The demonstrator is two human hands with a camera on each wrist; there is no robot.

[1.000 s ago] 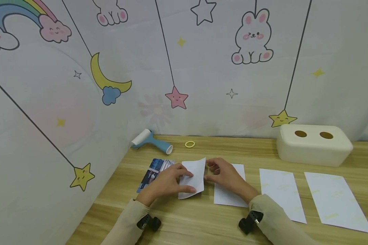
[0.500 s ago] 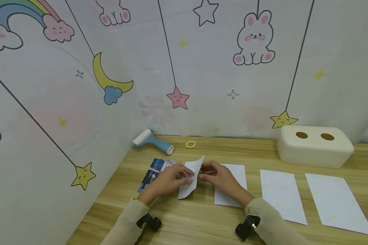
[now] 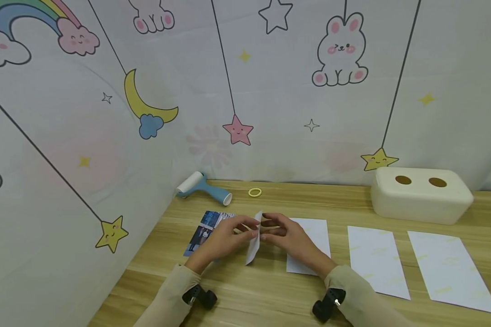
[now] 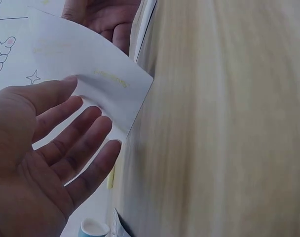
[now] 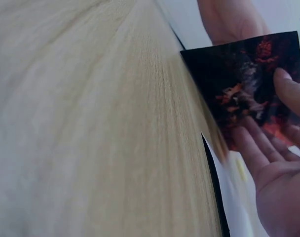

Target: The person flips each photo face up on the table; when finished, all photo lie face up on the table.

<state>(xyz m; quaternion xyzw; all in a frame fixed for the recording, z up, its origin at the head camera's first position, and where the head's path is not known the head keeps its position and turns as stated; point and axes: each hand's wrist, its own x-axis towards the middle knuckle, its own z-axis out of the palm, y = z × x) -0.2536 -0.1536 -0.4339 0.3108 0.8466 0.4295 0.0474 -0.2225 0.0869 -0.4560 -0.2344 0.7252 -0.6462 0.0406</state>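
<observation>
A small photo print (image 3: pixel 254 247) stands nearly on edge between my two hands. Its white back (image 4: pixel 98 54) is turned toward my left hand (image 3: pixel 225 237), whose fingers are loosely extended, the thumb tip touching that side. In the right wrist view the dark red and black picture side (image 5: pixel 234 74) faces my right hand (image 3: pixel 288 236), with thumb and spread fingertips against it. Part of the left hand is hidden behind the print there. Under my left forearm's far side lies a colored photo print (image 3: pixel 200 232), picture up.
White-backed prints lie to the right: one (image 3: pixel 317 231) partly beneath my right hand, another (image 3: pixel 376 259), and a third (image 3: pixel 452 268). At the back are a blue-handled lint roller (image 3: pixel 207 189), a yellow ring (image 3: pixel 255 192) and a cream box (image 3: pixel 421 200) with two holes.
The print has swung from leaning with its white back showing to nearly upright, edge-on to the head view. My right hand has moved left with its edge; the left hand stays about in place.
</observation>
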